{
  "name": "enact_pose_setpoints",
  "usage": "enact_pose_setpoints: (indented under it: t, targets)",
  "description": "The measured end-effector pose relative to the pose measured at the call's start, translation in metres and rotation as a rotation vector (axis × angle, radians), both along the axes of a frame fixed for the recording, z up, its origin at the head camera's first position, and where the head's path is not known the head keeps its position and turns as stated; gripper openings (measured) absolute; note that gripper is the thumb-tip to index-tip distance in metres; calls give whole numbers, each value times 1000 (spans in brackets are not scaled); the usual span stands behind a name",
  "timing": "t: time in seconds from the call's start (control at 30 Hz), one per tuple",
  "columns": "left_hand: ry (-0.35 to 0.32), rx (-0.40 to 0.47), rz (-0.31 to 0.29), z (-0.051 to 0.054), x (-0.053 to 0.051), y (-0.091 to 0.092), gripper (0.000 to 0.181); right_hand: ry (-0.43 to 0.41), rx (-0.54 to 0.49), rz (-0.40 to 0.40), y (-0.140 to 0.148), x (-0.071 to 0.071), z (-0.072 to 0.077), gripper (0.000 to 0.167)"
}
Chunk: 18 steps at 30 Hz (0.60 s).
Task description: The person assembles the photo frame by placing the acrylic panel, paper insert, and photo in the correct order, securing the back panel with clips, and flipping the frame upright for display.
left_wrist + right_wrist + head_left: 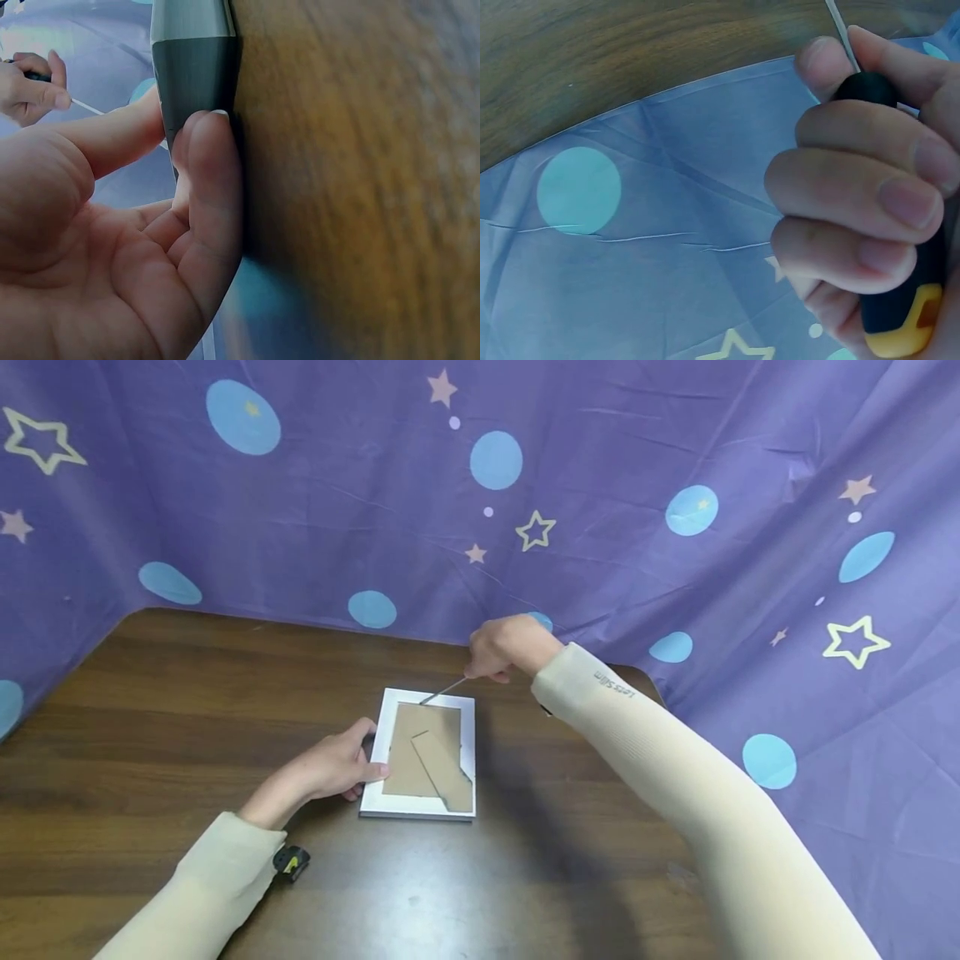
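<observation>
My left hand [341, 764] holds the frame [468, 735] by its left edge: the thumb lies on the white border, and the other fingers are bent against the side, so between them is only the thickness of the frame. My right hand [501, 647] has the fingers closed firmly around the handle of the screwdriver [904, 334], with the thumb and the first finger near the thin shaft. The frame lies back side up on the tabletop [225, 743], near the middle of it, with its short edges toward me and toward the curtain [337, 493]. The tip of the screwdriver is at the upper inner edge, where the brown backing [408, 731] meets the white border; I cannot tell if it has entered the gap. The stand [441, 768] lies slanted on the backing, and its wide end passes over the border at the lower right corner. Beyond the upper edge there is a rather narrow strip of wood before the curtain, and my right hand is above this side. To the left, a wide stretch of wood gives more room; to the right, wood also extends, under the shadow of my right sleeve [660, 760].
</observation>
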State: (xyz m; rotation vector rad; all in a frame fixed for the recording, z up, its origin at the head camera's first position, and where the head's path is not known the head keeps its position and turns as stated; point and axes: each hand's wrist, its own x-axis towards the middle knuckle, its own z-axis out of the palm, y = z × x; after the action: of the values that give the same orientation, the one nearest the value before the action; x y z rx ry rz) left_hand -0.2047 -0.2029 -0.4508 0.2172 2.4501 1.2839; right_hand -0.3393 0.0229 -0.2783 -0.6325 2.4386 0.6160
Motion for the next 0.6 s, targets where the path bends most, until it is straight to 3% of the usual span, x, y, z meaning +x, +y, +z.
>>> enact_pose_setpoints:
  t: [0.23, 0.47, 0.6]
  targets:
    - [-8, 0, 1, 1, 1, 0, 56, 122, -15, 15, -7, 15, -3, 48]
    - [-10, -11, 2, 0, 0, 1, 58, 299, -18, 125, -10, 44, -21, 30]
    - [-5, -13, 3, 0, -1, -1, 59, 300, -36, 101, -12, 59, -27, 28]
